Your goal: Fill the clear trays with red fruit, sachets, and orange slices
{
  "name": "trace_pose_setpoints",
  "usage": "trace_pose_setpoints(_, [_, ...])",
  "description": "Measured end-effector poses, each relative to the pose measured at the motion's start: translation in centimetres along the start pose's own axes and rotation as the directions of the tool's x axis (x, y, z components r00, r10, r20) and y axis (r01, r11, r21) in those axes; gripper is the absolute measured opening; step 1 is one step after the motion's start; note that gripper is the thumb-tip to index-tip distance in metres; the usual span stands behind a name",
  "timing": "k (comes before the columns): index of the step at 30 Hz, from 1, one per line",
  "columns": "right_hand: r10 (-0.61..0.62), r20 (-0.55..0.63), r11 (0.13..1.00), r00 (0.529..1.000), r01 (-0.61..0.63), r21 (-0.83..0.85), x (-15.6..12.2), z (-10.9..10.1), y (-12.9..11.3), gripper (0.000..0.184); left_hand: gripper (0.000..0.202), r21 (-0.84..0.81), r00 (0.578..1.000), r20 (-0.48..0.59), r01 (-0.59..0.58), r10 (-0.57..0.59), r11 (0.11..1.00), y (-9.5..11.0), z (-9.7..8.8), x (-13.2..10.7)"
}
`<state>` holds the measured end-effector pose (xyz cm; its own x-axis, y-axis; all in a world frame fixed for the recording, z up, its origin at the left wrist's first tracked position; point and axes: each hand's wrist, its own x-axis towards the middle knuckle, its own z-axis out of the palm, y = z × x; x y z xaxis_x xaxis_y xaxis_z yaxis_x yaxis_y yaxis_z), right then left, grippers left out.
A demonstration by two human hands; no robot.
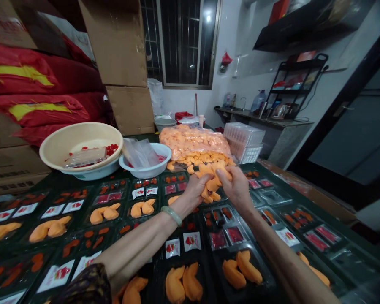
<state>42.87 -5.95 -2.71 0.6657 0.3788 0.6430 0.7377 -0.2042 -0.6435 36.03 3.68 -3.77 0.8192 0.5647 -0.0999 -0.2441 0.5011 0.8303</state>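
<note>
Both hands are over the far middle of the table, among orange curved pieces (213, 184). My left hand (194, 191), with a pale bangle on its wrist, closes its thumb and fingers on some of them. My right hand (236, 186) grips more from the other side, thumb on top. Behind them a clear plastic bag (194, 141) spills many such pieces onto the table. Black compartment trays (209, 270) lie in rows below; several hold a pair of orange pieces (242, 269), small red packets (234, 234) or white printed sachets (192, 241).
A cream basin (50, 143) and a pale blue bowl (145, 171) with red bits stand at the left back. Stacked clear plastic trays (245, 137) stand right of the bag. Cardboard boxes (129, 109) and red sacks (50, 109) rise at the left.
</note>
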Motion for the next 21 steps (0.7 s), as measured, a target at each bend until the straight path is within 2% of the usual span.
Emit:
trace_pose_setpoints(2, [-0.061, -0.024, 0.994, 0.998, 0.059, -0.091, 0.0, -0.2, 0.0, 0.034, 0.018, 0.020, 1.000, 0.027, -0.013, 0.013, 1.000, 0.1, -0.1, -0.6])
trace_pose_setpoints(4, [-0.099, -0.010, 0.989, 0.995, 0.098, -0.110, 0.0, -0.2, -0.1, 0.035, 0.024, 0.031, 0.998, 0.053, -0.019, 0.017, 0.999, 0.2, -0.1, -1.0])
trace_pose_setpoints(8, [-0.107, 0.020, 0.989, 0.994, 0.109, -0.099, -0.5, -0.1, -0.5, 0.029, 0.038, 0.059, 0.994, 0.104, -0.030, 0.024, 0.998, 0.1, 0.0, -1.3])
trace_pose_setpoints(12, [-0.113, 0.031, 0.992, 0.993, 0.115, -0.058, -0.9, -0.3, -1.0, 0.026, 0.040, 0.008, 0.989, 0.113, -0.099, 0.097, 0.995, 0.3, 0.1, -1.4])
trace_pose_setpoints(14, [-0.089, 0.054, 0.996, 0.995, 0.087, 0.029, -0.9, -0.6, -1.1, 0.025, 0.039, 0.005, 0.987, 0.140, -0.085, 0.083, 0.996, 0.5, -0.1, -1.4])
trace_pose_setpoints(17, [0.023, 0.134, 0.962, 0.991, -0.059, 0.268, -1.0, -1.0, -0.9, 0.027, 0.040, 0.003, 0.982, 0.191, -0.003, 0.003, 1.000, 0.9, -0.6, -1.4])
trace_pose_setpoints(19, [0.145, 0.225, 0.873, 0.964, -0.232, 0.430, -1.2, -1.2, -0.6, 0.030, 0.038, -0.020, 0.979, 0.183, 0.091, -0.085, 0.996, 1.0, -0.9, -1.3])
trace_pose_setpoints(21, [0.238, 0.328, 0.752, 0.914, -0.388, 0.534, -1.3, -1.4, -0.4, 0.032, 0.035, -0.049, 0.968, 0.172, 0.193, -0.182, 0.980, 0.8, -1.1, -1.1])
